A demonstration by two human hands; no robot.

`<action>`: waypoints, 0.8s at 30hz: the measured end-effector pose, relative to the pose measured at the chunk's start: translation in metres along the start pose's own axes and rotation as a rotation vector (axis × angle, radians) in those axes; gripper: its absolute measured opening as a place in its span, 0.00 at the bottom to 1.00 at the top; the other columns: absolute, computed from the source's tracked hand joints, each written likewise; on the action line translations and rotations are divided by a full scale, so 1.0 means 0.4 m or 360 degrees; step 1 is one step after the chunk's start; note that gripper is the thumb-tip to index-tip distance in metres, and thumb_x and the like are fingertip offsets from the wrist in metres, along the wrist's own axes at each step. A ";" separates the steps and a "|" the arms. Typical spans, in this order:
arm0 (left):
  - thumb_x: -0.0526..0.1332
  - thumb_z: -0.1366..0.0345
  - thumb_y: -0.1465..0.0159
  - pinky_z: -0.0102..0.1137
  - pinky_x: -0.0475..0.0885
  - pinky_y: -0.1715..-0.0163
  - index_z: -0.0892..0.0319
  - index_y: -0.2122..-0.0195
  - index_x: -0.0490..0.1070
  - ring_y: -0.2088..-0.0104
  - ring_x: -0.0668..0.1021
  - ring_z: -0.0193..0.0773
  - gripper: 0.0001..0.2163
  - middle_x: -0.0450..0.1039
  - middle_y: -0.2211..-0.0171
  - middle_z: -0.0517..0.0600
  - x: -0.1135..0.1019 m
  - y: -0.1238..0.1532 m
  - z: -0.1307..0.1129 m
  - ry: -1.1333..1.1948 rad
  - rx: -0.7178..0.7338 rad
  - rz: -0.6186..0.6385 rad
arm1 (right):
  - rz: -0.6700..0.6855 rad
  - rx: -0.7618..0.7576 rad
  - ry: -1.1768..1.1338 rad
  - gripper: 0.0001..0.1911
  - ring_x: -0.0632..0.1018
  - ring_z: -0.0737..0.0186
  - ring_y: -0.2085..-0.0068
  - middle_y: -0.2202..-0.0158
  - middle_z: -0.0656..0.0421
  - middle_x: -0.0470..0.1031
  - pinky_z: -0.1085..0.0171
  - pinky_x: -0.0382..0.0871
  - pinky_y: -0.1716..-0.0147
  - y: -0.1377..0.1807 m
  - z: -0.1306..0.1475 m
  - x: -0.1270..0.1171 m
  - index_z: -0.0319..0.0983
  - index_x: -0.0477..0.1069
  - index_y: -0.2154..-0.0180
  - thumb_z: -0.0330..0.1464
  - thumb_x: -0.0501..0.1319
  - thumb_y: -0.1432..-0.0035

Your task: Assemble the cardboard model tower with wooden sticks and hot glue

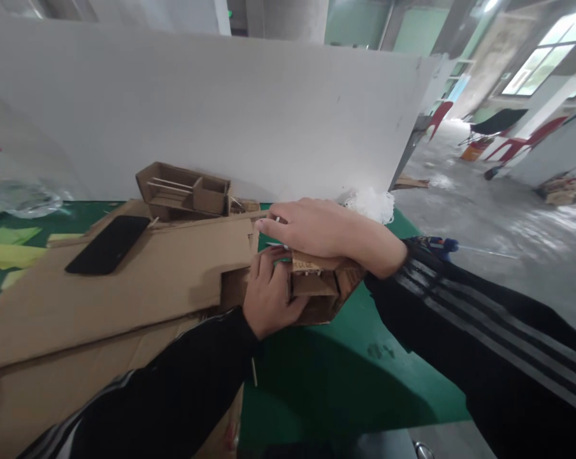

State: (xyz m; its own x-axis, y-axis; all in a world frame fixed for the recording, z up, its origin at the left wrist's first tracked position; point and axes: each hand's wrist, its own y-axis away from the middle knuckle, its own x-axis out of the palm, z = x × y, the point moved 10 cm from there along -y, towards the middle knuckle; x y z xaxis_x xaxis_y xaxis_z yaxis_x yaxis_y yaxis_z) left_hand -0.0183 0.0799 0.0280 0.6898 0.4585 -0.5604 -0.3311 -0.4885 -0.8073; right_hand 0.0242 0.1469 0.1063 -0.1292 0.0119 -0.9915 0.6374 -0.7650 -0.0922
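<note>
A small brown cardboard box point(324, 285) with open compartments stands on the green tabletop, with writing on its upper edge. My left hand point(271, 290) grips its left side, thumb low at the front and fingers over the wall. Across the top reaches my right hand point(314, 226), its thumb and fingers pinched together at the left end. A bit of something white shows between them, too small to name. The far side of the box is hidden behind my right hand and wrist.
Flat cardboard sheets point(173, 271) cover the left, with a black phone point(109, 244) on them. Behind stands another cardboard box point(185, 191) with thin white sticks. A white stringy heap point(371, 203), a glue gun point(434, 245) and a white partition point(211, 108) are beyond.
</note>
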 end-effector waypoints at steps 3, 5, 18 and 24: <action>0.65 0.66 0.45 0.47 0.68 0.51 0.56 0.60 0.61 0.51 0.69 0.53 0.15 0.67 0.56 0.57 -0.047 -0.035 0.014 0.0070 -0.0145 -0.0090 | -0.0028 -0.0190 0.0147 0.18 0.75 0.56 0.64 0.56 0.51 0.77 0.61 0.59 0.70 0.001 0.019 0.007 0.39 0.70 0.54 0.42 0.47 0.28; 0.66 0.66 0.46 0.44 0.69 0.54 0.55 0.63 0.59 0.56 0.70 0.48 0.15 0.65 0.62 0.52 -0.080 -0.057 0.030 0.0127 -0.0285 -0.0160 | -0.0034 -0.0290 0.0224 0.15 0.74 0.56 0.64 0.57 0.52 0.76 0.61 0.58 0.70 0.003 0.032 0.012 0.39 0.69 0.55 0.38 0.48 0.28; 0.61 0.59 0.36 0.41 0.73 0.53 0.55 0.51 0.62 0.56 0.76 0.43 0.15 0.69 0.54 0.54 -0.251 0.017 0.176 0.0376 -0.0825 -0.0042 | -0.0003 -0.0082 0.0103 0.20 0.76 0.53 0.61 0.57 0.51 0.78 0.60 0.61 0.68 0.005 0.020 -0.003 0.40 0.70 0.55 0.43 0.45 0.27; 0.64 0.54 0.43 0.54 0.67 0.47 0.57 0.65 0.70 0.55 0.74 0.54 0.12 0.70 0.66 0.50 -0.550 0.196 0.671 -0.0674 -0.1479 0.0001 | 0.0050 0.0039 -0.0041 0.28 0.77 0.51 0.60 0.57 0.48 0.78 0.57 0.65 0.65 0.012 0.023 -0.014 0.38 0.71 0.58 0.47 0.40 0.28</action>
State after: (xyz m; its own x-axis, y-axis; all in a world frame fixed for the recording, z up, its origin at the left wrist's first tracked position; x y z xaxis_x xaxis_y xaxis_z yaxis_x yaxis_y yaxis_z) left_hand -0.3689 0.1399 0.0384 0.3455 0.5950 -0.7257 0.4238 -0.7889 -0.4450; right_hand 0.0211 0.1373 0.1123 -0.1292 -0.0290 -0.9912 0.6227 -0.7803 -0.0583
